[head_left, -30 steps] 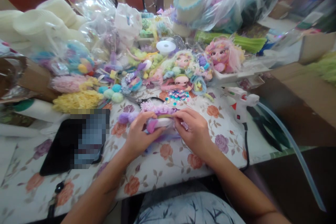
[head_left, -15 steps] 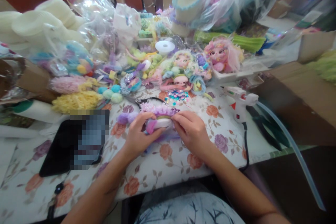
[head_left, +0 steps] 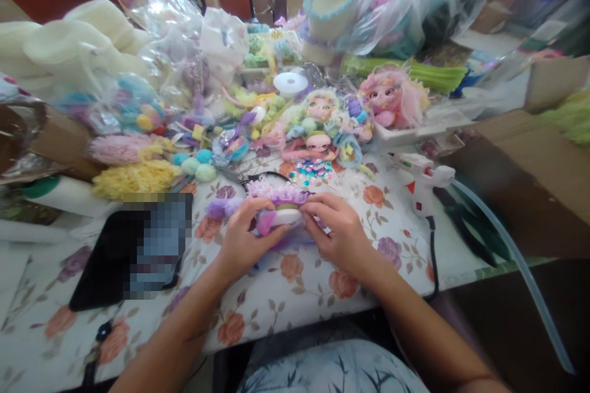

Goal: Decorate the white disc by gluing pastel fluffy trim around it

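Between my two hands is what looks like a lilac doll [head_left: 286,215], with a smooth pale side, an olive band and a frilly purple trim along its far edge. My left hand [head_left: 249,227] is closed around its left end, thumb in front and fingers behind. A bit of pink shows beside that thumb. At the right end, my right hand [head_left: 334,227] pinches the purple edge with thumb and forefinger. Fluffy purple pompoms [head_left: 224,207] lie just left of the doll. Black-handled scissors [head_left: 244,178] rest behind it, partly covered. The doll's underside is hidden.
Loose sequins [head_left: 311,171] lie beyond my hands, before finished dolls [head_left: 318,142] and craft supplies. A glue gun [head_left: 419,175] stands at right, its cord hanging toward the front edge. A dark tablet [head_left: 106,258] lies left. A cardboard box [head_left: 520,178] borders the right side.
My right hand's fingers have shifted slightly along the purple edge, with the forefinger now more bent. My left hand keeps its hold, and the doll stays in about the same place.
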Demonstrator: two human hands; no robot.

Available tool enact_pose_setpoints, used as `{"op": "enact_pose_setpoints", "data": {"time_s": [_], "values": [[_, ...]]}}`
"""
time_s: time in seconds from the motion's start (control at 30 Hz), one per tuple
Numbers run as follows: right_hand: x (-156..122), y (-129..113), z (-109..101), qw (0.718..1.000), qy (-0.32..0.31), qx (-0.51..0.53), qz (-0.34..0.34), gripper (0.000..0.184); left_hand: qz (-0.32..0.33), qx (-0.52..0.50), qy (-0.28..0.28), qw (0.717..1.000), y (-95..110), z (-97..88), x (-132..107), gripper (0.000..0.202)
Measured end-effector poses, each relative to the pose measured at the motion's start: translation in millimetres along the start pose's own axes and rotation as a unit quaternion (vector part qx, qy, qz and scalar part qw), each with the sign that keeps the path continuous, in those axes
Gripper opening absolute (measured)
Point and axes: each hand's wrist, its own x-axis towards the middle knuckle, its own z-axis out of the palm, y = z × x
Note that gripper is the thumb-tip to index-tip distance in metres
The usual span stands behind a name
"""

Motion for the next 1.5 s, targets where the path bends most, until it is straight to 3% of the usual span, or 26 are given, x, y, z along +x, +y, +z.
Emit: {"op": "enact_pose_setpoints", "data": {"time_s": [0.27,0.47,0.73,1.07,1.33,1.5], "values": [[-2.5,-13.0,-1.1,0.996,-0.031,-0.084,-0.024,0.026,0.038,0.018,0.001,0.999,-3.3,-0.3,-0.2,0.026],[0.4,-22.3,-1.9,0.993,-0.043,-0.110,0.003,0.022,0.045,0.025,0.001,0.999,0.0,-0.9,1.1,0.023],[6.8,-20.8,-8.3,0.995,-0.061,-0.084,-0.010,0.018,0.038,0.026,0.010,0.999,-0.7,1.3,-1.6,0.025],[-0.2,-20.6,3.5,0.992,-0.053,-0.116,-0.017,0.016,0.047,0.037,0.004,0.998,-1.1,3.2,-1.6,0.021],[6.2,-15.3,11.2,0.990,-0.083,-0.112,-0.020,0.034,-0.025,0.030,0.040,0.998,2.8,1.6,-0.2,0.025],[3.7,-3.8,23.5,0.996,-0.067,-0.043,0.027,0.043,-0.041,0.042,0.072,0.996,3.2,-0.1,0.2,0.029]]}}
